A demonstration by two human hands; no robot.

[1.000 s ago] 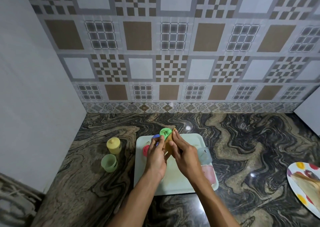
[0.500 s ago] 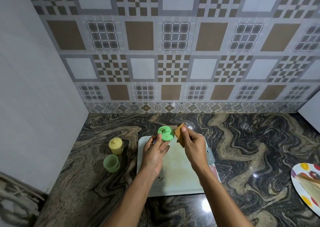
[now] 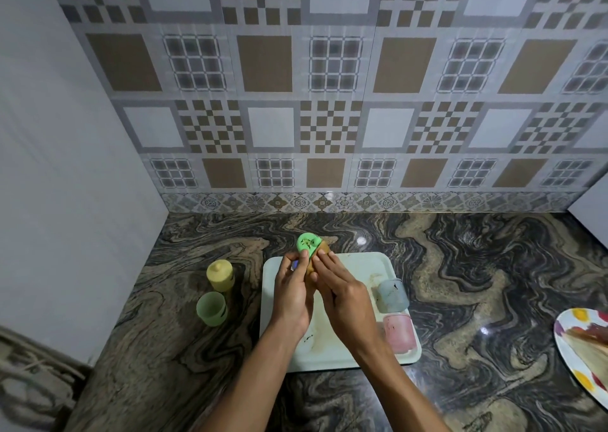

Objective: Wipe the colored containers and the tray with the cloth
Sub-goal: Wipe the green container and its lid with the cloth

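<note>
- The green piece [image 3: 308,243] is half covered by fingers. Whether it is a lid or a container's base I cannot tell. Its round face carries dark specks.
- A bit of blue [image 3: 296,263] shows between the left fingers, too hidden to name.
- The plate [image 3: 580,349] is cut off at the counter's right edge.
- The left hand [image 3: 292,295] has its fingers curled round the green piece, held above the tray's far edge.
- The right hand [image 3: 345,296] pinches the tan cloth [image 3: 324,250] against that piece, with its thumb out of sight.
- On the white tray [image 3: 362,262], the blue container [image 3: 391,295] sits at the right edge and the pink container [image 3: 398,333] by the near right corner. Both are speckled, and their contents are unclear.
- On the counter [image 3: 477,267] left of the tray stand a capped yellow container [image 3: 219,275] and an open pale green cup [image 3: 211,308].
</note>
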